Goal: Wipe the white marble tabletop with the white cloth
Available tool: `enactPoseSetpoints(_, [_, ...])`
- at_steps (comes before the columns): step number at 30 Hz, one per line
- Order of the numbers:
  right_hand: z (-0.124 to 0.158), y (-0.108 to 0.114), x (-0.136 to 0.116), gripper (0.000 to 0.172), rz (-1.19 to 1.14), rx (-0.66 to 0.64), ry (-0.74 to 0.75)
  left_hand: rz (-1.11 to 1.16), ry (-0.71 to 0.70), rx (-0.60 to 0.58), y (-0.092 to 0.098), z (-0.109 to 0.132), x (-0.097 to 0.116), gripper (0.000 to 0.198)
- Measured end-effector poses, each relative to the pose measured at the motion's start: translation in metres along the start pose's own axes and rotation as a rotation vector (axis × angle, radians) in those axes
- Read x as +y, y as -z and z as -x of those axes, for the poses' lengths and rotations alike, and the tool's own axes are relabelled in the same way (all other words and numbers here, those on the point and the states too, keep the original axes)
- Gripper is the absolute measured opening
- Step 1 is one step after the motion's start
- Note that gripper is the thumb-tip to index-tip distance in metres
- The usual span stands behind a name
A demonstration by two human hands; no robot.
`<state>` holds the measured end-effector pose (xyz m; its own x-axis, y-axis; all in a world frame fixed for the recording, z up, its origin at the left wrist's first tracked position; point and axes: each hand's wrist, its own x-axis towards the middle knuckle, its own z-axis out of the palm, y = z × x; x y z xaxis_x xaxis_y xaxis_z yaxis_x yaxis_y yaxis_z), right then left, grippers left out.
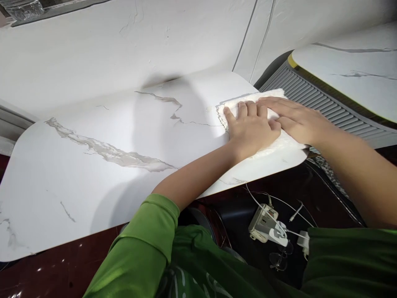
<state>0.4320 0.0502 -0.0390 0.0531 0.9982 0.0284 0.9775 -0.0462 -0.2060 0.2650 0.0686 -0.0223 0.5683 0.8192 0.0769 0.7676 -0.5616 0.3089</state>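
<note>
A white cloth [273, 94] with a ruffled edge lies spread on the right end of the white marble-patterned table [102, 194]. My left hand [252, 128] presses flat on the cloth with its fingers spread. Just to its right, my right hand [296, 118] also rests flat on the cloth, fingers stretched out toward the left hand. The two hands touch or nearly touch near the left thumb. Part of the cloth is hidden under both palms.
Behind the table rises a white wall [124, 45]. A second marble-topped piece with ribbed grey sides [310, 95] stands at the right. Below the table edge lie a power adapter [263, 221], white cables [294, 215] and eyeglasses [279, 260]. A clear container [26, 10] sits upper left.
</note>
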Motion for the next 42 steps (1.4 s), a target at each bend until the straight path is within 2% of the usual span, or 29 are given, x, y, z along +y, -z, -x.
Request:
enactPoseSetpoints(18, [-0.055, 0.006, -0.026, 0.063, -0.01, -0.022, -0.042, 0.05, 0.014, -0.004, 0.004, -0.051, -0.037, 0.053])
enactPoseSetpoints(24, [-0.068, 0.007, -0.033, 0.065, -0.009, -0.018, -0.06, 0.156, 0.017, 0.019, 0.006, -0.06, -0.046, 0.05])
enactPoseSetpoints(30, [-0.076, 0.007, -0.039, 0.064, -0.038, -0.011, -0.108, 0.273, 0.057, -0.04, 0.006, -0.07, -0.051, 0.049])
enactPoseSetpoints(35, [-0.082, 0.009, -0.04, 0.066, -0.042, -0.011, -0.095, 0.235, 0.068, -0.069, 0.008, -0.075, -0.054, 0.048])
enactPoseSetpoints(42, [-0.092, 0.007, -0.04, 0.069, -0.033, 0.007, -0.067, 0.12, 0.048, -0.044, 0.009, -0.081, -0.059, 0.048])
